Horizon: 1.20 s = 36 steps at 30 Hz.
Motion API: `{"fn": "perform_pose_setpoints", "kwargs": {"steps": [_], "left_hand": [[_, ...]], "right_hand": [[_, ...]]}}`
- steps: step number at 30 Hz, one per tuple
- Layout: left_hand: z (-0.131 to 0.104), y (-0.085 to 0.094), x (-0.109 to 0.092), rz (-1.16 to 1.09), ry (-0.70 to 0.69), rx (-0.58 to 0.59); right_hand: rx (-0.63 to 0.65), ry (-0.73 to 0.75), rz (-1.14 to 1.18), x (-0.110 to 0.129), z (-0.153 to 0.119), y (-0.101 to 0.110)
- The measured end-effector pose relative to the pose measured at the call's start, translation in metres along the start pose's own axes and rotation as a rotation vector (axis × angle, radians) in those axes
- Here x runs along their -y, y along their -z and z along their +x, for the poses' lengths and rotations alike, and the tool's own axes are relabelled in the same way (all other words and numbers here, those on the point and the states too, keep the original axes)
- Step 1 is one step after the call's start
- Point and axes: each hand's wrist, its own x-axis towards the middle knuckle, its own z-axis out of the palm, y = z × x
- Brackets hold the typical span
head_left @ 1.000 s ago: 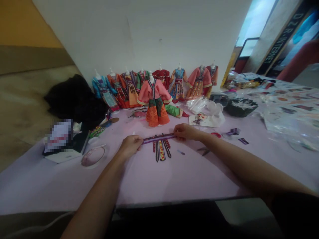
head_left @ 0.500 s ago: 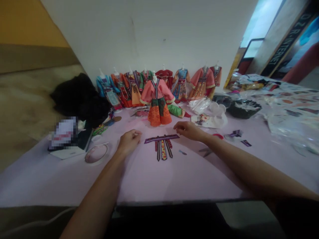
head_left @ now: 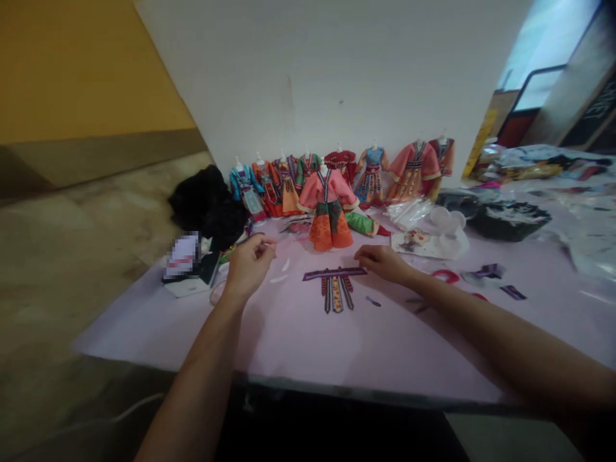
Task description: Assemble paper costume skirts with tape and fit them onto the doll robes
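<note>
A purple band (head_left: 335, 274) with several patterned strips hanging from it (head_left: 337, 296) lies flat on the pink tabletop. My left hand (head_left: 251, 262) is raised to the left of the band, thumb and fingers pinched together; anything between them is too small to make out. Close to the band's right end is my right hand (head_left: 380, 262), its fingers curled together, and what they hold, if anything, is hidden. Behind the band stands a small dress form in a pink top and orange skirt (head_left: 330, 224). A small blue-grey item (head_left: 373, 301) lies right of the strips.
Several dressed miniature forms (head_left: 373, 176) line the wall. Scissors with red handles (head_left: 445, 276) lie partly under my right forearm. At the right are a dark basket (head_left: 510, 221) and purple scraps (head_left: 513, 292). A white box (head_left: 187, 285) and black cloth (head_left: 206, 199) are at the left.
The view has swung left, so the table things appear further right. My left hand has lifted and moved away from the band's left end. The band and strips keep their layout.
</note>
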Motion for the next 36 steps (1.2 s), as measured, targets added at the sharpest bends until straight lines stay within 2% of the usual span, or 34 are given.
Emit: {"fn": "perform_pose_setpoints", "kwargs": {"steps": [4,8,11,15,23,26,31,36], "left_hand": [[0.003,0.031,0.01,0.393,0.04,0.034],[0.003,0.05,0.033,0.561,0.139,0.101],[-0.006,0.049,0.051,0.631,0.208,0.191],[-0.019,0.039,0.066,0.656,0.237,0.306],[-0.021,0.033,0.087,0.615,0.19,0.34],[-0.022,0.036,0.082,0.565,0.121,0.357],[-0.027,0.04,0.054,0.464,0.014,0.354],[-0.033,0.032,0.032,0.382,-0.098,0.308]], "right_hand": [[-0.003,-0.008,0.028,-0.001,-0.001,0.0],[0.01,-0.01,0.035,0.002,-0.003,0.0],[0.022,-0.013,0.031,0.005,-0.004,-0.001],[0.023,-0.036,0.011,0.011,-0.007,-0.001],[0.032,-0.068,0.004,0.016,-0.009,-0.003],[0.033,-0.091,0.01,0.015,-0.009,-0.006],[0.028,-0.061,0.062,0.016,-0.008,-0.007],[0.006,-0.002,0.1,0.022,-0.009,-0.006]]}}
